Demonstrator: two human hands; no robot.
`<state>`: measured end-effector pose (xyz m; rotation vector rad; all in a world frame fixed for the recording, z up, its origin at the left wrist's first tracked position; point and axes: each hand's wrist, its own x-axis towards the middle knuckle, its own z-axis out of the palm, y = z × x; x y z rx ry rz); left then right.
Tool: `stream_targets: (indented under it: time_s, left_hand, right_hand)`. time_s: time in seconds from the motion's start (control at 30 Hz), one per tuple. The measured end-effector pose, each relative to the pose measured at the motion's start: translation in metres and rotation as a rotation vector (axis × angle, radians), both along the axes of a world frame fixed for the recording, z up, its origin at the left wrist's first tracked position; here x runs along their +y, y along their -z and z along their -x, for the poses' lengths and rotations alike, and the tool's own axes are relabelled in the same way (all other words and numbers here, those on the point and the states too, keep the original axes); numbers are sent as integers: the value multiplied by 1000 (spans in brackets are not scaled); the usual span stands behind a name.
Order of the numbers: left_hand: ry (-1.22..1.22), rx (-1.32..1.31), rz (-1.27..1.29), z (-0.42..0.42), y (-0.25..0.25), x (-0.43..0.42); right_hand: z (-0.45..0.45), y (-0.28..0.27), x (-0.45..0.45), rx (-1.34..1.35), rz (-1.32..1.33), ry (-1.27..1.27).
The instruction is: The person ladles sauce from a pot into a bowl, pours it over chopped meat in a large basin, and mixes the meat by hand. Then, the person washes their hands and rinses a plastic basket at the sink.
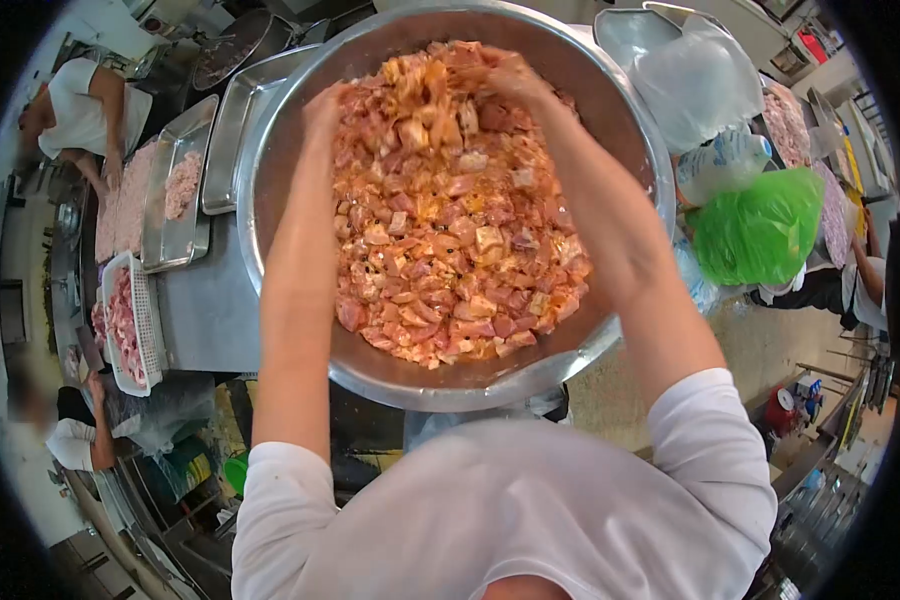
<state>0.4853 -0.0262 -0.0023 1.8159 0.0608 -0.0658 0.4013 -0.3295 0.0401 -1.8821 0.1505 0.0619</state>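
Note:
A wide steel bowl (625,120) in front of me is filled with diced raw meat (450,250) in an orange-red marinade with dark specks. Both my hands are at the far part of the bowl, in the meat. My left hand (327,108) is at the far left of the heap, its fingers hidden among the pieces. Across from it, my right hand (505,75) is smeared by motion over the far right of the heap. Between them some meat is blurred, as if tumbling. Whether either hand grips any pieces does not show.
Left of the bowl are metal trays (192,238), one holding minced meat, and a white basket (148,345) of meat. A green plastic bag (760,225), a large plastic bottle (720,165) and a clear bag (695,80) lie to the right. Other people work on both sides.

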Motion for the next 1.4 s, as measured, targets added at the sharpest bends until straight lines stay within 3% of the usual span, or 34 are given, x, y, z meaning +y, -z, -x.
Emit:
stream_targets:
  time_s: [0.03,0.1,0.13,0.17,0.2,0.23,0.33,0.47,0.53,0.6,0.67,0.73,0.77,0.83,0.87,0.9,1.0,1.1,1.17,1.2,1.27,1.3,1.37,1.4]
  left_hand:
    - [-82,-150,66,-17,27,28]
    - [-119,72,24,7,27,47]
    - [-44,191,209,8,47,55]
    - [34,313,393,10,69,60]
    - [-35,355,415,23,62,39]
    - [-102,399,433,39,47,9]
    - [-172,478,575,67,38,-53]
    - [-14,401,861,79,29,-57]
    - [22,361,684,81,18,-24]
    - [63,336,131,78,11,32]
    - [-46,411,-319,120,-61,41]
    - [-151,235,-208,142,-28,71]
    - [-196,145,-146,145,-16,80]
    - [-218,484,460,156,-7,60]
    - [-419,506,465,159,8,37]
    - [-495,520,153,138,41,26]
    - [-251,594,285,127,64,-4]
    - [-143,528,516,153,3,-26]
    - [-47,502,53,133,3,13]
    - [-3,492,-116,121,1,36]
    - [66,374,-140,102,9,86]
    - [107,247,-120,89,35,104]
    - [-64,440,-88,85,96,109]
    - [-153,487,74,101,91,87]
  right_hand:
    - [-29,35,-31,-164,5,-89]
    - [-37,80,-73,-250,314,-30]
    - [-41,92,-83,-289,469,1]
    - [-33,95,-76,-9,210,30]
    - [-24,99,-70,270,-51,58]
    - [-15,113,-52,342,-169,125]
    - [10,132,28,328,-299,210]
    - [6,97,63,284,-269,23]
    - [-13,69,54,218,-188,-119]
    - [-55,69,41,33,-47,-244]
    - [-106,86,20,-170,157,-331]
    - [-132,88,2,-166,431,-361]
    - [-132,96,5,-113,422,-350]
    - [-111,114,30,48,245,-330]
    - [-95,117,45,110,165,-326]
    - [-78,115,60,152,112,-321]
    - [-18,100,80,271,55,-389]
    - [33,38,44,456,166,-640]
    - [48,5,6,466,242,-666]
    - [54,-2,-16,424,298,-623]
    - [47,17,-71,132,407,-445]
    - [52,30,-90,213,506,-436]
    - [66,56,-114,379,704,-412]
    - [95,56,-95,311,854,-238]
